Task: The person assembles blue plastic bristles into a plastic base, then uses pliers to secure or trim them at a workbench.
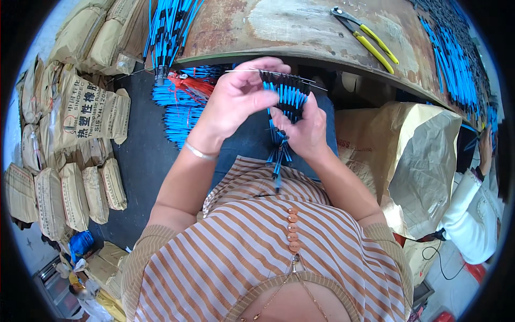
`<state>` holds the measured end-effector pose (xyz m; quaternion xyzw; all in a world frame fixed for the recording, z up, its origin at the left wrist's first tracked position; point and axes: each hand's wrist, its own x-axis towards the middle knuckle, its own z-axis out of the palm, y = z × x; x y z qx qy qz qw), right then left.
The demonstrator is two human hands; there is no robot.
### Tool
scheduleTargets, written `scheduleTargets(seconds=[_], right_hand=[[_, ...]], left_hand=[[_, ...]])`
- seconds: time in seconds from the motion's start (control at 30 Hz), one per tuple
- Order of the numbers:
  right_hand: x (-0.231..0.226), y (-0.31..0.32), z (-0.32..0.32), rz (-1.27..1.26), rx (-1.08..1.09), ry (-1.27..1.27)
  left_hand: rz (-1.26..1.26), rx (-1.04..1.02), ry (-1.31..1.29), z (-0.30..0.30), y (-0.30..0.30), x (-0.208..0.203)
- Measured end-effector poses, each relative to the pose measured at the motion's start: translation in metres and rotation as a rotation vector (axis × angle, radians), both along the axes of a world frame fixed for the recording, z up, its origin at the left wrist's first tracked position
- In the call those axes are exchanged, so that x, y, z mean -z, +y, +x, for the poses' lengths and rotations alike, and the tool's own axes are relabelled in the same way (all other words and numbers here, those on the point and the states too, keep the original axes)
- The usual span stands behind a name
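Both hands hold a fan-shaped row of thin blue-and-black sticks (292, 96) above my lap, below the table edge. My left hand (236, 99) is closed at the row's upper left, its thumb pressed on the sticks. Lower down, my right hand (308, 126) grips the row from the right, thumb across its front. Thin metal rods (241, 70) cross the row's upper end and stick out on both sides. The lower ends gather and hang towards my striped top (268, 231). My fingers hide part of the row.
Yellow-handled pliers (370, 48) and blue-stick bundles (170, 32) (453, 64) lie on the wooden table (236, 27). More bundles (182, 121) and red strands (188, 85) lie left. Paper sacks (72, 196) are stacked left; an open sack (424, 161) stands right, near another person's white sleeve (466, 220).
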<state>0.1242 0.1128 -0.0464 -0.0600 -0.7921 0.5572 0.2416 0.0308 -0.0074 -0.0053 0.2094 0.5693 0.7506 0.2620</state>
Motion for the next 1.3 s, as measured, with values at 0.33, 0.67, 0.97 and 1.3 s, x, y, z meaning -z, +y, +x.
scheduleTargets(seconds=[0.33, 0.67, 0.97, 1.3], right_hand=[[0.002, 0.000, -0.007, -0.058, 0.055, -0.044], [-0.003, 0.006, -0.012, -0.070, 0.031, -0.071], [-0.011, 0.005, -0.013, -0.042, -0.024, -0.110], [-0.012, 0.018, -0.018, -0.115, -0.018, -0.204]], left_hand=[[0.039, 0.001, -0.124, 0.000, 0.012, 0.014], [0.039, -0.181, 0.321, -0.017, -0.001, 0.003], [-0.260, -0.263, 0.802, -0.024, 0.002, -0.013], [-0.186, 0.200, 0.717, -0.077, -0.001, -0.038]])
